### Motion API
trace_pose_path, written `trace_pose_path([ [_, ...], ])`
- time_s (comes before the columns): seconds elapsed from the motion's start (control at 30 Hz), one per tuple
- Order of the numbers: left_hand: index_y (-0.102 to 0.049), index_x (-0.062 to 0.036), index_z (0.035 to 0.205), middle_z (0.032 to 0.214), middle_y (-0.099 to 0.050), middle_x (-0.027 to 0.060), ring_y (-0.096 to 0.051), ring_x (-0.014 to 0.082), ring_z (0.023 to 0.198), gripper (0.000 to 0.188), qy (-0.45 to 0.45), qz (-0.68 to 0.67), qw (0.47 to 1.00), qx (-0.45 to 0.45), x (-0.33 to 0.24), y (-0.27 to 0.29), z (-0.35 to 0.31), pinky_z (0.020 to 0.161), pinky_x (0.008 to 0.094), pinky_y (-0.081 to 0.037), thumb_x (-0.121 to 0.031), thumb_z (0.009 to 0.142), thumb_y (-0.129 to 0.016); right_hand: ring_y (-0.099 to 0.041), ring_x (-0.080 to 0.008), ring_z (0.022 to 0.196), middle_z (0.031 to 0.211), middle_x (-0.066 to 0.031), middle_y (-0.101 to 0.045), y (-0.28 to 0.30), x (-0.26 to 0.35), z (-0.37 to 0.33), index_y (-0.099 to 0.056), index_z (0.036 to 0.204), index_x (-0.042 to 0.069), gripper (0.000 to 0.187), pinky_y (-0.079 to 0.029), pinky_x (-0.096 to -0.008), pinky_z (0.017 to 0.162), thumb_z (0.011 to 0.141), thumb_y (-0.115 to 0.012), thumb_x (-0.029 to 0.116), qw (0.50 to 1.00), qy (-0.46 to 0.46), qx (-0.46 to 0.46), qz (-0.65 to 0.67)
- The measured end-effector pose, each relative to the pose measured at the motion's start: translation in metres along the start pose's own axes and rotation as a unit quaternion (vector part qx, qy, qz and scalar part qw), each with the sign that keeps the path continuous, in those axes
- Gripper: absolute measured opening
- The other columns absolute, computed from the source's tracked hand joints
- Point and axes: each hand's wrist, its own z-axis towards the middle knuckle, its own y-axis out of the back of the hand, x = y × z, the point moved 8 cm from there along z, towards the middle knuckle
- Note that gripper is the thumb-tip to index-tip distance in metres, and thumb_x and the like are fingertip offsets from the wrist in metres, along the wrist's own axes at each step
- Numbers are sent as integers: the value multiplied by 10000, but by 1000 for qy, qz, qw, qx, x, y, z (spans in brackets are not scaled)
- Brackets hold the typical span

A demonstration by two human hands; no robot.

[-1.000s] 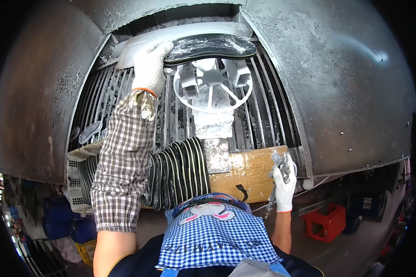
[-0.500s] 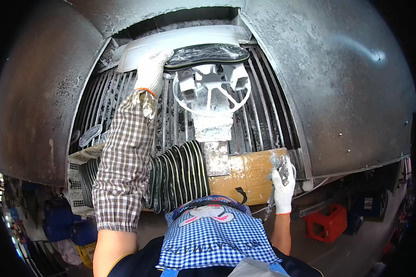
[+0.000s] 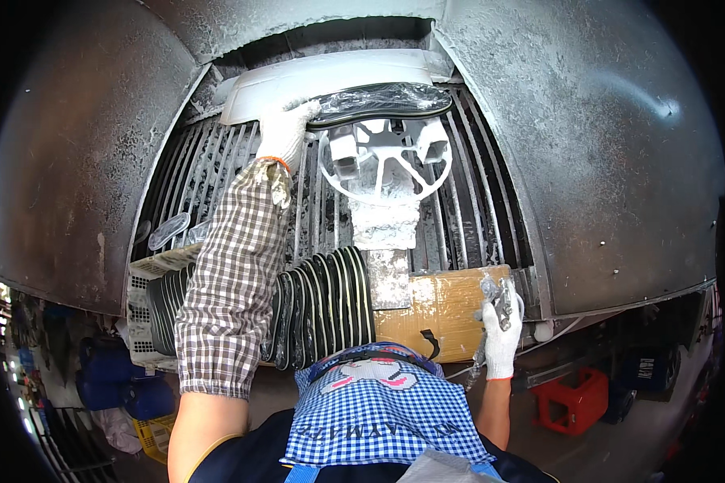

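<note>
My left hand [image 3: 288,129], in a white knitted glove, grips the left end of a long black shoe sole [image 3: 383,103] wrapped in shiny clear film. The sole lies level across the far side of a white-crusted spoked turntable [image 3: 383,153] with square-tube supports. Whether it rests on them I cannot tell. At the lower right, my right hand [image 3: 502,330], also gloved, is closed around a grey-coated spray gun [image 3: 503,302], well apart from the sole. Its fingers are partly hidden. More black soles [image 3: 322,302] with pale edges stand in a tight row below my left forearm.
A pale plastic crate [image 3: 140,310] holds the row's left end. Brown taped cardboard [image 3: 451,310] lies beside the turntable's post. Powder-coated metal slats [image 3: 209,173] run beneath, between tall side panels [image 3: 596,161]. A red plastic stool [image 3: 572,400] stands on the floor at right.
The whole scene sits slightly further right in the picture. My left hand keeps its hold on the sole, and my right hand keeps the spray gun low at the right.
</note>
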Motion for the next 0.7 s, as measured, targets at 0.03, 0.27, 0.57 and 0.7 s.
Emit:
trace_pose_path([
  [0.03, -750, 14, 1213, 1028, -781, 74, -672, 86, 711, 288, 0, -4, 1000, 3, 4, 0, 2, 502, 204, -470, -100, 949, -756, -564, -211, 1338, 1523, -125, -554, 0, 0, -1, -451, 1599, 7, 669, -492, -348, 1098, 997, -731, 90, 1000, -3, 0, 4],
  [0.27, -738, 24, 1269, 1070, -789, 95, -689, 104, 711, 351, 4, -13, 1000, -5, 29, 5, 10, 507, 216, -489, -66, 932, -776, -583, -198, 1295, 1482, -120, -581, -2, 8, -5, -457, 1594, -3, 664, -493, -334, 1081, 994, -725, 91, 1000, -13, -2, 9],
  [0.57, -732, 37, 1269, 1051, -791, 90, -693, 104, 719, 338, 12, -17, 1000, 1, 32, 7, 13, 510, 209, -506, -77, 952, -763, -584, -186, 1295, 1475, -136, -595, -3, 19, -8, -441, 1590, -53, 675, -484, -321, 1088, 995, -723, 97, 1000, 4, -2, 8],
  [0.7, -725, 36, 1283, 1058, -790, 90, -691, 97, 731, 349, 17, -20, 1000, 1, 32, 4, 12, 507, 207, -499, -89, 959, -761, -582, -194, 1308, 1488, -141, -589, -2, 16, -7, -435, 1593, -56, 673, -474, -328, 1105, 999, -718, 88, 1000, 9, -1, 12],
])
